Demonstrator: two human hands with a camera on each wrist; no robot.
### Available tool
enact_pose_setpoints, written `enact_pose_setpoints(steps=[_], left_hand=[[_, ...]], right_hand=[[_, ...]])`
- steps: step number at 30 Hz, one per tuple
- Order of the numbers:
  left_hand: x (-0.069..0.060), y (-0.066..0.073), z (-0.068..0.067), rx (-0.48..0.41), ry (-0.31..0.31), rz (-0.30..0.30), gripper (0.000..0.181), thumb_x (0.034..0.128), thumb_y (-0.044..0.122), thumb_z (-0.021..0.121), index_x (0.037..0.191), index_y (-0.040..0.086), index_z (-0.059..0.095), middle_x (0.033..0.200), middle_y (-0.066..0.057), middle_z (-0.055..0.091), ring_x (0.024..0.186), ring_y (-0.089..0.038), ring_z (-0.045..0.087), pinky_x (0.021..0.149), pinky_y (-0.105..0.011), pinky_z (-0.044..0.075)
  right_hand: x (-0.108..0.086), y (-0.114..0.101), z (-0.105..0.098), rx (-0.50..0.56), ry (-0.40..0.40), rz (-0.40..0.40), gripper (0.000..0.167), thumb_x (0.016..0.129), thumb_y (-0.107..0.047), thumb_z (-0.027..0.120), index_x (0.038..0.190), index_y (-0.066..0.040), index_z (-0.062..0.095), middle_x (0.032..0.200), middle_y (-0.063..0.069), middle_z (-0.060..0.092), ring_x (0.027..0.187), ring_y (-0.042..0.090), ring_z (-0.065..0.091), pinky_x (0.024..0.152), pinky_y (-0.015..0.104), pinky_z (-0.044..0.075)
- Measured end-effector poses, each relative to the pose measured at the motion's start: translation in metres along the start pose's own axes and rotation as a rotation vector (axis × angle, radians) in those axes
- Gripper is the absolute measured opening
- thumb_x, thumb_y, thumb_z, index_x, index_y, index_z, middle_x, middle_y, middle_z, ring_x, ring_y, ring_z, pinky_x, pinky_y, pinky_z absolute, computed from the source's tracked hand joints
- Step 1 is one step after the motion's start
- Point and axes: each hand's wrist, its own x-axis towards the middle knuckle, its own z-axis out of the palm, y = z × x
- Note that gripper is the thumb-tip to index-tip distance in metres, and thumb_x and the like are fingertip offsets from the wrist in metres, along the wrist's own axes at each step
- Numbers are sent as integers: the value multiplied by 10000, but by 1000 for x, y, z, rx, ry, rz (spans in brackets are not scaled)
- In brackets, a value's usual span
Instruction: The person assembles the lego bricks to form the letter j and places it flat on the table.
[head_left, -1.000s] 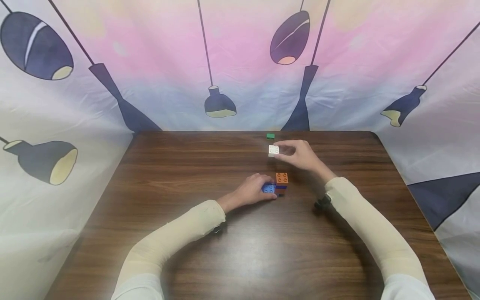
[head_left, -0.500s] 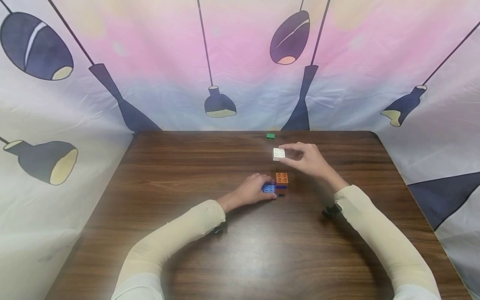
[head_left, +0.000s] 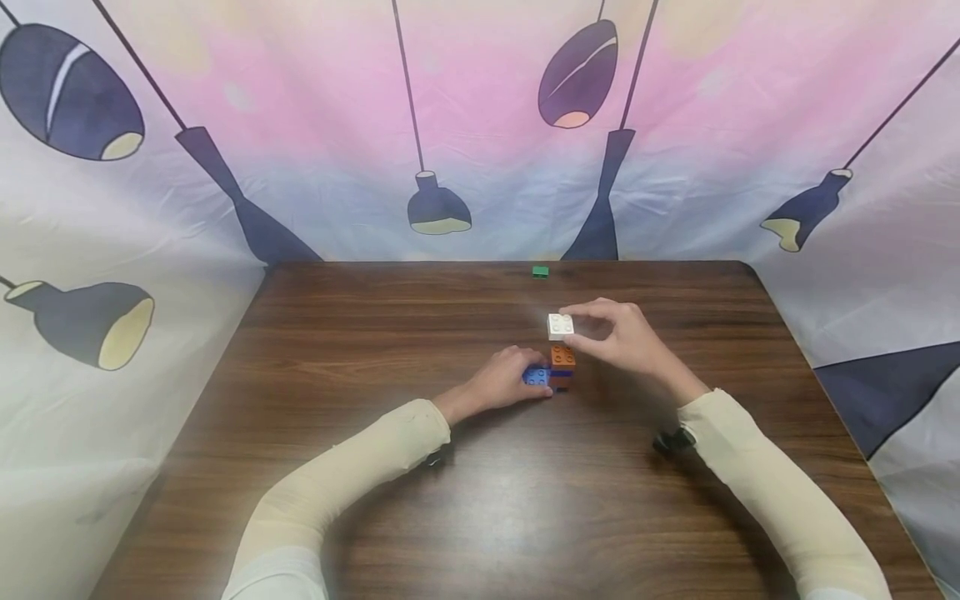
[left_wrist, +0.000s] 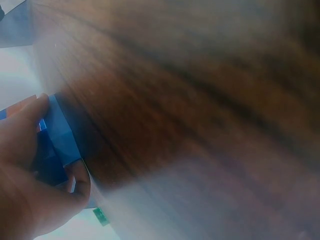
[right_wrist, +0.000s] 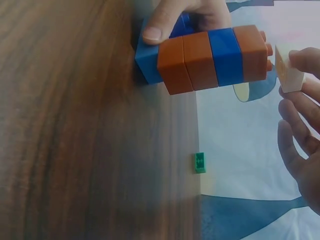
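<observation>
A stack of toy building bricks stands on the wooden table: a light blue brick (right_wrist: 149,60) at the bottom, then two orange bricks (right_wrist: 172,70), a blue one (right_wrist: 226,55) and an orange top brick (head_left: 563,357). My left hand (head_left: 498,379) holds the stack's base, thumb and fingers around the blue bricks (left_wrist: 62,130). Beside the tower, a darker blue brick (head_left: 536,377) sits within that grip, partly hidden. Between thumb and fingers my right hand (head_left: 626,337) pinches a white brick (head_left: 560,326). In the right wrist view, the white brick (right_wrist: 290,75) hovers just above the top studs, apart from them.
A small green brick (head_left: 540,272) lies near the table's far edge, behind both hands. Printed cloth (head_left: 337,167) with lamp drawings hangs around the back and sides of the table (head_left: 360,317).
My right hand has brought the white brick nearer to me and slightly rightward, from near the green brick to just over the tower. The left hand stays in place on the base.
</observation>
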Motion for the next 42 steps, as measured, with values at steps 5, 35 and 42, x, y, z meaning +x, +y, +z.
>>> enact_pose_setpoints(steps=[5,35,42], left_hand=[[0,0,-1,-5,4,1,502,910,385,780,1283,65,674,1217,-57,720,1034,-173,640,866,-288,509],[1,-1,0,-1,14,19,490,901,378,790,1264,66,686,1188,-47,732,983,-146,641,837,-267,501],[1,-1,0,-2,11,17,489,906,381,784,1269,68,684,1194,-45,730,1000,-150,640,852,-275,501]], right_hand=[[-8,-3,1,-18,0,-1,375,854,-223,848,1213,-163,756,1033,8,730,862,132,651,731,326,551],[-25,-5,7,10,-18,3,360,832,-173,861,1177,-136,769,1021,-7,731,881,114,657,710,351,591],[-23,-6,5,23,-34,-20,346,834,-162,858,1169,-130,775,1053,13,749,898,146,669,678,289,584]])
